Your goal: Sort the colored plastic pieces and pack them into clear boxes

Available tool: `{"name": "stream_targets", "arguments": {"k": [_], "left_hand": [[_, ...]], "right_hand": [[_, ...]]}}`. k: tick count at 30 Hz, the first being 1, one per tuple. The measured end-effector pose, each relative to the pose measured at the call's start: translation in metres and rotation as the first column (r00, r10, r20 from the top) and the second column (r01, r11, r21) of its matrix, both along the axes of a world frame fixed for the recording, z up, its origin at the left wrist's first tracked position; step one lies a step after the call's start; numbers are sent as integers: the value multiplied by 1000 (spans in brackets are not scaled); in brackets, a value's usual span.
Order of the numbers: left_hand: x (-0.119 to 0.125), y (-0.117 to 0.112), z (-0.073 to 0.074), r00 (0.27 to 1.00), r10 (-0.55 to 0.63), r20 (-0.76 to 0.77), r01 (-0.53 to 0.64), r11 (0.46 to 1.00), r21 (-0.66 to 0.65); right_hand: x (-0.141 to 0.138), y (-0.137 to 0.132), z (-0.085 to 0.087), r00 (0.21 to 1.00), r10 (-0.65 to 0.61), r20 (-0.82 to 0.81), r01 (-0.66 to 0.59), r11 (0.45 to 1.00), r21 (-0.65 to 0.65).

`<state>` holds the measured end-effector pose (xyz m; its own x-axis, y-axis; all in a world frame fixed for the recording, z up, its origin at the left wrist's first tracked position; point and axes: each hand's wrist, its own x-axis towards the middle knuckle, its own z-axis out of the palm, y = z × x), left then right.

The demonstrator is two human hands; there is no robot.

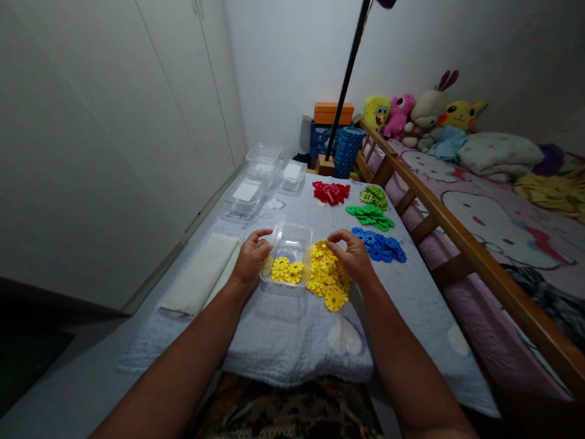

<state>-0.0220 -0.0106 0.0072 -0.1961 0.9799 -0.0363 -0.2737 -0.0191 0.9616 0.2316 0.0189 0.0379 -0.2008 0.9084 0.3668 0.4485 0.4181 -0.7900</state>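
My left hand (250, 256) grips the left rim of a clear plastic container (292, 233), thumb and fingers closed on its edge. Several yellow notched discs (287, 270), flower-shaped, lie in the near part of that container. Just to its right is a heap of the same yellow discs (329, 274) on the cloth. Over the far end of this heap, my right hand (353, 253) pinches a yellow disc between thumb and fingertips; the fingers partly cover it.
Piles of red (331, 192), light green (374, 197), green (370, 217) and blue discs (379, 245) lie farther right. Clear boxes (244, 192) stand at the back left. A folded cream cloth (201, 271) lies left. A wooden bed rail (439, 213) borders the right side.
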Motion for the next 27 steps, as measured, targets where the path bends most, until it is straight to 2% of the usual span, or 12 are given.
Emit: {"name": "stream_targets", "arguments": {"k": [3,7,14,19,22,27], "left_hand": [[1,-1,1,1000,5,-5,-5,1000,-1],[1,-1,1,1000,3,-6,-3,1000,-3],[2,0,2,1000,4,-8,-4,1000,-4],[4,-2,5,1000,6,-18,-6,1000,-15],[3,-2,5,1000,5,-20,-6,1000,-21],[3,-2,4,1000,11,-22,-12,1000,-13]], "right_hand": [[-12,-7,2,1000,-15,-23,16,997,76],[-29,-15,0,991,100,84,-110,987,116],[-39,-19,-5,944,152,292,-180,981,72],[-40,-20,-7,927,182,329,-208,977,46],[-37,-16,-9,952,135,273,-167,981,95],[-22,-1,-18,973,-109,202,84,988,126]]}}
